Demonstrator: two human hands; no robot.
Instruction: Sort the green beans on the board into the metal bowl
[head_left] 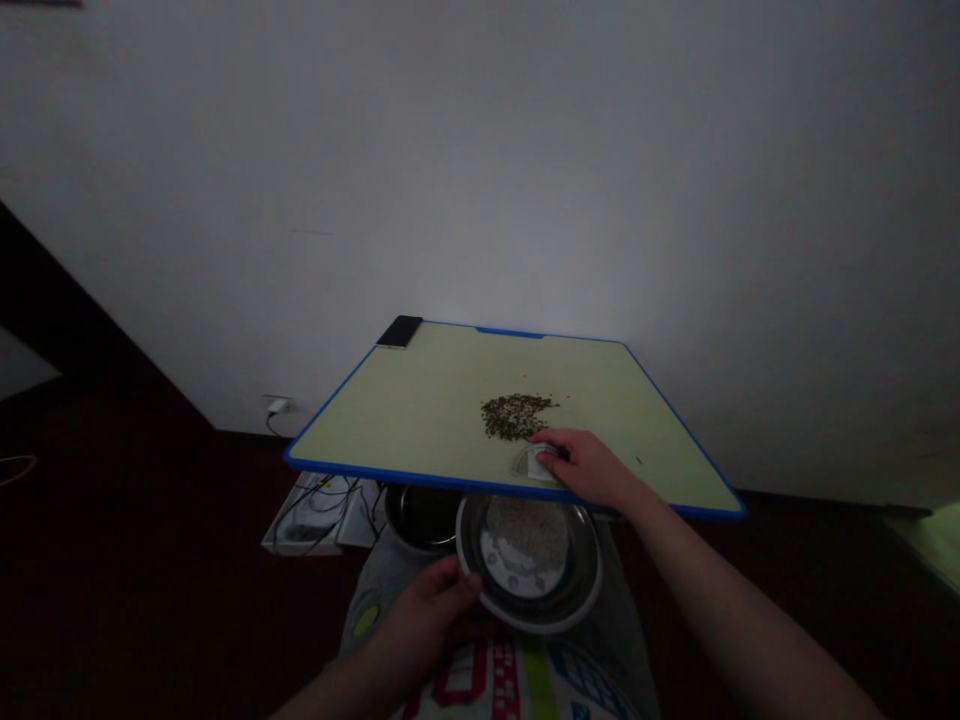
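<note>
Left to right: a white tray tangled with black cables sits on the dark floor, just beside a dark round metal pot. The left hand curls around the rim of a round stainless-steel bowl, which holds a layer of pale grains. Above lies a pale green rectangular board edged in blue, with a black smartphone at its far corner. A loose heap of small greenish-brown seeds lies on the board, unbowled so far. The right hand, its arm reaching in from lower right, rests over a small translucent white packet; any grip cannot be told. The hands stand apart.
</note>
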